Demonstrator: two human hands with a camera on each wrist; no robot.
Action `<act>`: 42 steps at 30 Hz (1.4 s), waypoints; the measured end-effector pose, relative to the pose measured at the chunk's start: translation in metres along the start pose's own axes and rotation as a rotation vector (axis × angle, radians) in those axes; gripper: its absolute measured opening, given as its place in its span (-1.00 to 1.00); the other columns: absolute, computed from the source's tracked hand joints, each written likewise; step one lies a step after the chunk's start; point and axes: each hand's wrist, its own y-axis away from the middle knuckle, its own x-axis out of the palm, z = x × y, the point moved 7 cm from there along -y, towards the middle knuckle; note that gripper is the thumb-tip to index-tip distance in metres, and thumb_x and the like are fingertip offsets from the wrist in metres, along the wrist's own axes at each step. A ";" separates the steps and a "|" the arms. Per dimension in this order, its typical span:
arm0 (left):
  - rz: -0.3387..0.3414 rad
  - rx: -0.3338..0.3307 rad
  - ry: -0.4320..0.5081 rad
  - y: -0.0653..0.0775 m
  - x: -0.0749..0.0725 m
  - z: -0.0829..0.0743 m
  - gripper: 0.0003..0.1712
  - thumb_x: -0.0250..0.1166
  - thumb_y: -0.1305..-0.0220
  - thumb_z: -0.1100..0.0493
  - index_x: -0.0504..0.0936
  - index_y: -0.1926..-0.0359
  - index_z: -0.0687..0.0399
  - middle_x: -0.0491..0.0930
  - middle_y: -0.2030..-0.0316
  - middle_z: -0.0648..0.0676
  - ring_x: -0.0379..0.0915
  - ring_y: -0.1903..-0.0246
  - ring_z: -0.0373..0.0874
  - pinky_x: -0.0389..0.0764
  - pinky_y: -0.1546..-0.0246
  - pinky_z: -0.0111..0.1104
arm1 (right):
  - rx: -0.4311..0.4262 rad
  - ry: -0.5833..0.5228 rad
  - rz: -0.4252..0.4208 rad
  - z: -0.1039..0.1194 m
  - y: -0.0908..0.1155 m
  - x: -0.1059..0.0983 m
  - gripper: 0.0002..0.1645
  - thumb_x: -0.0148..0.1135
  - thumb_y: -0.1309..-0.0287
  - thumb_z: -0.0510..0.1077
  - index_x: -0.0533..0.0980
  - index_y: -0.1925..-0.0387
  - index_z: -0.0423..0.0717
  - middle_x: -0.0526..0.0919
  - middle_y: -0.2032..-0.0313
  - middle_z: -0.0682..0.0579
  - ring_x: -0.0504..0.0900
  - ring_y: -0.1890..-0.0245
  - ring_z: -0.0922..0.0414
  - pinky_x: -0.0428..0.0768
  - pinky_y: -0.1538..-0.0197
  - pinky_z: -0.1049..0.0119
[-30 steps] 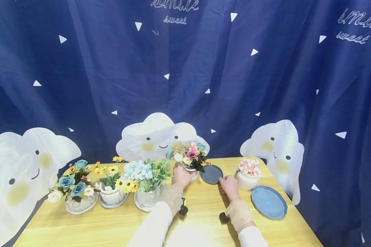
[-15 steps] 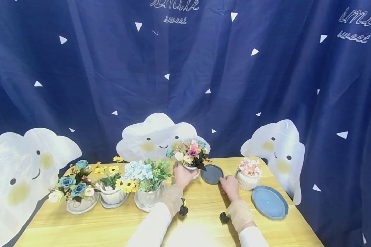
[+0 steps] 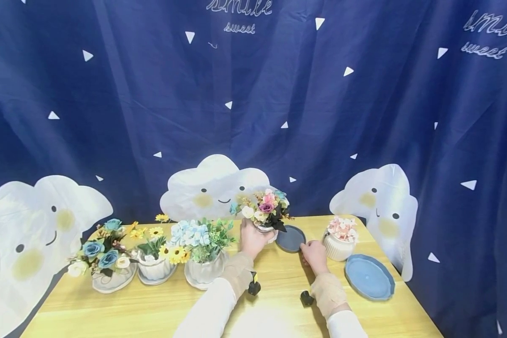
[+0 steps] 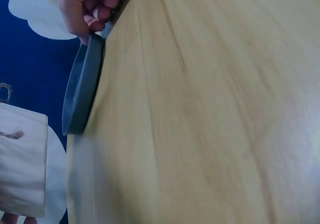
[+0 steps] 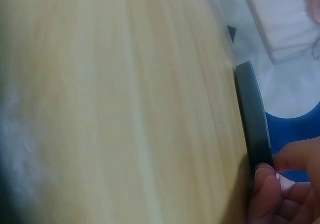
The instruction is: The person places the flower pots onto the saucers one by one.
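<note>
My left hand (image 3: pixel 253 238) grips a small white flower pot (image 4: pixel 22 159) holding pink, purple, cream and teal flowers (image 3: pixel 265 209). In the left wrist view the pot is raised off the tabletop, a piece of twine at its side. Just right of it at the back of the table lies a round dark grey saucer (image 3: pixel 290 238). My right hand (image 3: pixel 314 256) pinches the saucer's near right rim between thumb and fingers, as the right wrist view shows with the saucer (image 5: pixel 254 114) flat on the wood.
To the left, a blue-rose pot (image 3: pixel 110 277), a yellow-daisy pot (image 3: pixel 154 270) and a blue-hydrangea pot (image 3: pixel 204 271) stand on saucers. A ribbed white pot (image 3: pixel 339 247) with pink flowers and a larger blue saucer (image 3: pixel 369 277) are on the right. A dark blue curtain (image 3: pixel 253 117) hangs behind.
My left hand has lifted the flower pot slightly and carried it a little to the right, closer to the dark saucer. My right hand stays at the saucer's rim.
</note>
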 end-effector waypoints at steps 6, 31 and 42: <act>0.001 0.040 -0.005 -0.001 0.007 -0.012 0.04 0.64 0.38 -0.12 0.38 -0.14 0.21 0.53 0.16 0.22 0.54 0.15 0.18 0.64 0.03 -0.06 | -0.004 0.002 0.000 0.000 0.000 -0.001 -0.63 0.12 -0.20 -0.09 0.46 0.68 -0.15 0.50 0.78 0.06 0.44 0.82 0.23 0.51 0.70 0.40; 0.053 0.103 -0.006 0.002 0.036 -0.042 0.12 0.64 0.35 -0.12 0.35 -0.22 0.31 0.57 0.10 0.26 0.57 0.12 0.18 0.65 0.00 -0.12 | -0.004 0.031 -0.015 -0.005 -0.005 0.002 -0.62 0.12 -0.18 -0.08 0.43 0.71 -0.11 0.47 0.80 0.07 0.43 0.83 0.23 0.49 0.71 0.40; 0.133 0.037 0.049 0.004 0.049 -0.042 0.06 0.64 0.34 -0.07 0.36 -0.19 0.25 0.59 0.07 0.23 0.60 0.04 0.15 0.63 -0.09 -0.16 | -0.033 0.031 -0.018 -0.004 -0.005 0.002 -0.63 0.10 -0.15 -0.08 0.43 0.72 -0.10 0.49 0.81 0.07 0.41 0.85 0.25 0.49 0.71 0.40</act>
